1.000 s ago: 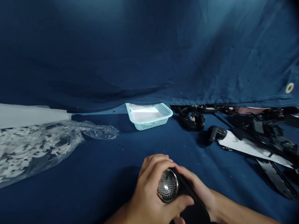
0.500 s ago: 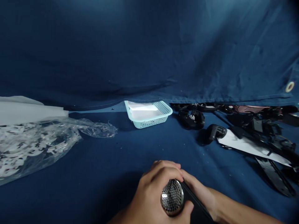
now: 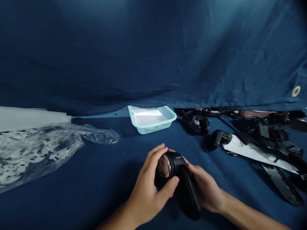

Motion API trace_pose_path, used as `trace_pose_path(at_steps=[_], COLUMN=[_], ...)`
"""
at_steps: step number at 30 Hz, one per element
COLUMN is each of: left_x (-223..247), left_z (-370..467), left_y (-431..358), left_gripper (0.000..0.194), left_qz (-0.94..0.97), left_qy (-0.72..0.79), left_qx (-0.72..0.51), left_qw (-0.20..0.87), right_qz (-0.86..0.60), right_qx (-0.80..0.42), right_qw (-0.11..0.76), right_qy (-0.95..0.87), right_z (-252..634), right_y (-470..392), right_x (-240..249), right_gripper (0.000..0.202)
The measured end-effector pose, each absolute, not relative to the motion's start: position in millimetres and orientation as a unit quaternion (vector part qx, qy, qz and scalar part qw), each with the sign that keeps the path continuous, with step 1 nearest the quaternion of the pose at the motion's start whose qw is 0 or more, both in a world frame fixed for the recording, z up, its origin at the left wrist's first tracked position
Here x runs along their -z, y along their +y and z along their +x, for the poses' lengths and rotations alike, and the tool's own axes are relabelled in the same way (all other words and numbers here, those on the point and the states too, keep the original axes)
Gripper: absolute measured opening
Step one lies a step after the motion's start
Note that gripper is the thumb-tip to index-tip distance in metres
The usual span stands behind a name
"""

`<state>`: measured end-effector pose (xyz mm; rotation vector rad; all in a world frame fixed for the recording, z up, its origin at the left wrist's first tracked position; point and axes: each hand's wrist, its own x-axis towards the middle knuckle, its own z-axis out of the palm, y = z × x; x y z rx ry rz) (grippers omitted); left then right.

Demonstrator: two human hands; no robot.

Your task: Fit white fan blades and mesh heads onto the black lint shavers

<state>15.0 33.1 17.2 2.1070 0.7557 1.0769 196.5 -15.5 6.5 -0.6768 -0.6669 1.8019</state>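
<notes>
Cannot read the marking [image 3: 178, 157] on the device [image 3: 189, 191] in the grip, nor see most fingers of the right hand [image 3: 211, 193] behind it. Left of the grip, cannot follow the bag [image 3: 48, 150] past the edge; beyond, cannot see the basket [image 3: 155, 128] behind the cloth [image 3: 144, 57].

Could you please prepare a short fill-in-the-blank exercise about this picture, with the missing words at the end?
1. The black device has a round, shiny head dotted with small ____.
2. The left hand is around the head, while the other hand on the device is the ____ one.
3. The sheets inside the light blue basket are ____ in colour.
4. In this view, the clear bag lies to the ____ of the basket.

Missing words: holes; right; white; left.
</notes>
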Motion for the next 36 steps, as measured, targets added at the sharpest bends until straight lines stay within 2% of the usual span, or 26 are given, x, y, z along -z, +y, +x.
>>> trace_pose_path(at_steps=[2,5,13,21,36], left_x=[-9.9,-5.1,-2.6,2.0,1.2], left_z=[14.4,13.1,9.7,11.9,11.1], left_y=[39.3,43.7,39.3,47.4,48.2], left_gripper=[0.058,0.055,0.052,0.050,0.054], left_qz=[0.805,0.789,0.737,0.713,0.736], left_qy=[0.287,0.304,0.306,0.311,0.307], left_qx=[-0.401,-0.401,-0.392,-0.407,-0.397], left_qw=[0.331,0.354,0.457,0.479,0.455], right_qz=[-0.252,-0.208,-0.208,-0.234,-0.229], right_qx=[-0.764,-0.778,-0.773,-0.775,-0.769], right_qw=[0.520,0.503,0.483,0.480,0.488], right_qy=[-0.287,-0.313,-0.354,-0.338,-0.344], right_z=[200.6,206.5,210.6,210.1,209.8], right_y=[-11.3,-6.9,-2.9,0.7,1.5], right_x=[-6.0,-3.1,6.0,5.6,7.8], right_gripper=[0.048,0.058,0.065,0.066,0.069])
